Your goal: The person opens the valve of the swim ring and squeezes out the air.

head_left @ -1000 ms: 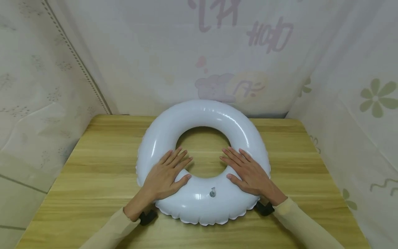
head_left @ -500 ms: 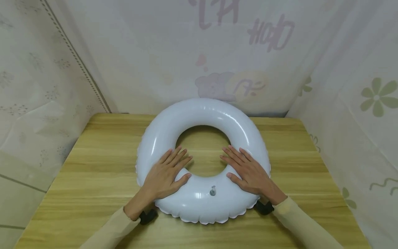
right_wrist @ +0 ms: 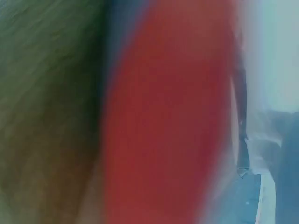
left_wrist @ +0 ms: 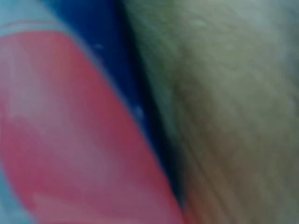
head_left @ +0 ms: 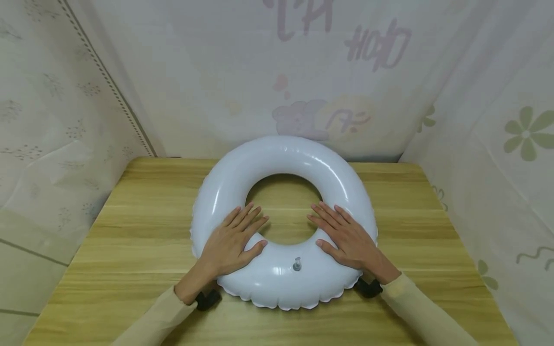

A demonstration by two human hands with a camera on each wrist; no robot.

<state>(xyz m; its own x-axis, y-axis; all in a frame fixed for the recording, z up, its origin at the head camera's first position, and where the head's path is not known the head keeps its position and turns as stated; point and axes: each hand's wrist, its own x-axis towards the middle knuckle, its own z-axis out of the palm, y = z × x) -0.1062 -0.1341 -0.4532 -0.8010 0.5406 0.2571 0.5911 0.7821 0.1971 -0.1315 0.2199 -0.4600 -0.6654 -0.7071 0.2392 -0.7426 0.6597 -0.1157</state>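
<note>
2 hands point(head_left: 231, 246) point(head_left: 347, 243) flat on inflated white ring point(head_left: 283, 154); valve point(head_left: 296, 264) between

Right up at the left wrist I see mostly blur. A red patch point(left_wrist: 79, 126) spreads over the lower left, with a soft sheen and a pale border point(left_wrist: 23, 11) above it. Beside it a blue band point(left_wrist: 105, 42) slants down to the right, narrowing and darkening toward the hand point(left_wrist: 229, 112), whose creased skin fills the right side.
</note>
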